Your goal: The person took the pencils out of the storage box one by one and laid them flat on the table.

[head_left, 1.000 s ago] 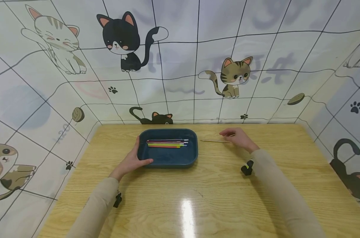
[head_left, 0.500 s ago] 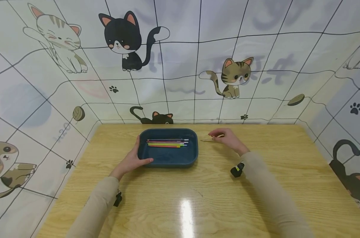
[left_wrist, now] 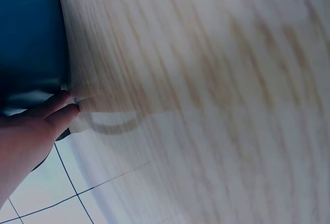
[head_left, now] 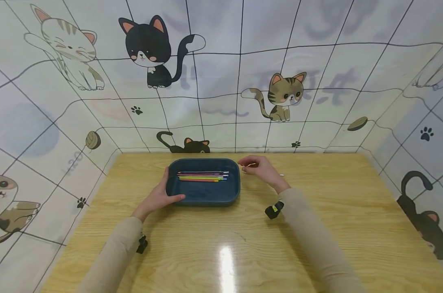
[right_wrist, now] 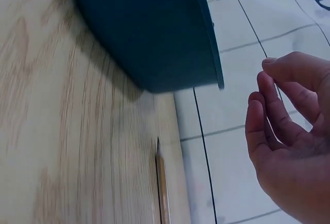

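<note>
A dark blue rectangular tray stands on the table, with several coloured pencils side by side inside. My left hand rests against its left end and front corner, thumb and fingers spread; in the left wrist view the fingertips touch the tray's side. Just off the tray's right rim is my right hand, raised, fingers loosely bent with nothing between them. In the right wrist view a wood-coloured pencil lies on the table, its dark point toward the tray; from the head view the hand covers most of it.
The wooden table ends at a white cloth wall printed with cats and grid lines, close behind the tray. Similar cloth rises along the left and right sides. Small black wrist cameras hang under both sleeves.
My right hand has moved left along the pencil, up to the tray's right rim. The pencil stays on the table. My left hand keeps its place at the tray, and the view shifts slightly.
</note>
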`<state>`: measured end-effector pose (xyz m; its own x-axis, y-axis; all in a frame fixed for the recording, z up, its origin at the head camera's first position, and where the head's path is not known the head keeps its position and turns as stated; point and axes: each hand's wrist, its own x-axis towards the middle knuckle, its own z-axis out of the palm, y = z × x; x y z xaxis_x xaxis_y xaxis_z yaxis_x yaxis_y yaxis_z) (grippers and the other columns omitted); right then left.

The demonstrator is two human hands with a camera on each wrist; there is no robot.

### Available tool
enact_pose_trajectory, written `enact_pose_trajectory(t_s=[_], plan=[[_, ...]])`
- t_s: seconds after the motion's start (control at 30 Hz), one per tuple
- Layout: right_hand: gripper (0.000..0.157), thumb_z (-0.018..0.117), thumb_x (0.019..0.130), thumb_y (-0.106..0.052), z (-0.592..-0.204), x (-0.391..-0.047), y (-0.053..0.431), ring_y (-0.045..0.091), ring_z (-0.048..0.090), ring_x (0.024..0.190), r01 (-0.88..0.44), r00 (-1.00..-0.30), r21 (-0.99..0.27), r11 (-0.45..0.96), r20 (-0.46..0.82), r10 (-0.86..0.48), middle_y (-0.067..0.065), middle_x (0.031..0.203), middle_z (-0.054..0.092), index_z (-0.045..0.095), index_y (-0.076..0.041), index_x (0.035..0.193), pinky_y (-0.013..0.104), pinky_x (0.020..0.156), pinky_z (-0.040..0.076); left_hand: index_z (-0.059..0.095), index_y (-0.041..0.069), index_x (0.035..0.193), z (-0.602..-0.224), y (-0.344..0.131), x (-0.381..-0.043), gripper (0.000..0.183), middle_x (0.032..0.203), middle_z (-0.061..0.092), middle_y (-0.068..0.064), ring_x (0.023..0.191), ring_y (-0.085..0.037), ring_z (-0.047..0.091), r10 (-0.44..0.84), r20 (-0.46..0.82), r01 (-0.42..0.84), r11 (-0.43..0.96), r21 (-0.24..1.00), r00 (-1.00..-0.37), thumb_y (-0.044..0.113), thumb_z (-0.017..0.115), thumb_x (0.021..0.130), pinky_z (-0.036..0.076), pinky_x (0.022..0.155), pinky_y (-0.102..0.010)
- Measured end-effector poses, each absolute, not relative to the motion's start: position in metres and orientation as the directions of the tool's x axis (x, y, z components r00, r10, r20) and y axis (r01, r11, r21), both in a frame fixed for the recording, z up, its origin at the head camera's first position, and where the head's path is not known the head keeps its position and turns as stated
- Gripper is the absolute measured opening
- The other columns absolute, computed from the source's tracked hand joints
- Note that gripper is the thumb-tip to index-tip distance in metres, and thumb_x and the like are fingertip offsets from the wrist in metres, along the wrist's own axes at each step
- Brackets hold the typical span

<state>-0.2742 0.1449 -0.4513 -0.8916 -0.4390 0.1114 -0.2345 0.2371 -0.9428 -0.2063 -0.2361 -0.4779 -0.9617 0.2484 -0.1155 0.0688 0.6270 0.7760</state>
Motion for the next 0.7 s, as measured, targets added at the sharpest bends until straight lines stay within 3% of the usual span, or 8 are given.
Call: enact_pose_trajectory(t_s=[0.13, 0.7], plan=[[0.026, 0.062, 0.093, -0.001, -0.449, -0.273, 0.128, 0.029, 0.059, 0.103, -0.275, -0.875, -0.924, 0.266, 0.125, -0.468, 0.02, 0.115, 0.063, 0.065, 0.004, 0.118, 0.037, 0.087, 0.05, -0.014, 0.007, 0.153, -0.479, -0.237, -0.207, 0.123, 0.158, -0.003, -0.023, 0.141, -0.043, 0.012, 0.248, -0.11, 0.075, 0.634, 0.77, -0.962, 0.042, 0.079, 0.079, 0.018, 0.111, -0.056], [0.027, 0.06, 0.092, 0.003, -0.44, -0.261, 0.073, 0.029, 0.061, 0.102, -0.318, -0.827, -0.915, 0.249, 0.139, -0.545, 0.025, 0.116, 0.061, 0.062, 0.009, 0.118, 0.036, 0.086, 0.05, -0.016, 0.013, 0.153, -0.482, -0.238, -0.206, 0.125, 0.156, 0.002, -0.027, 0.14, -0.045, 0.014, 0.237, -0.102, 0.073, 0.63, 0.773, -0.966, 0.044, 0.079, 0.078, 0.018, 0.11, -0.057]])
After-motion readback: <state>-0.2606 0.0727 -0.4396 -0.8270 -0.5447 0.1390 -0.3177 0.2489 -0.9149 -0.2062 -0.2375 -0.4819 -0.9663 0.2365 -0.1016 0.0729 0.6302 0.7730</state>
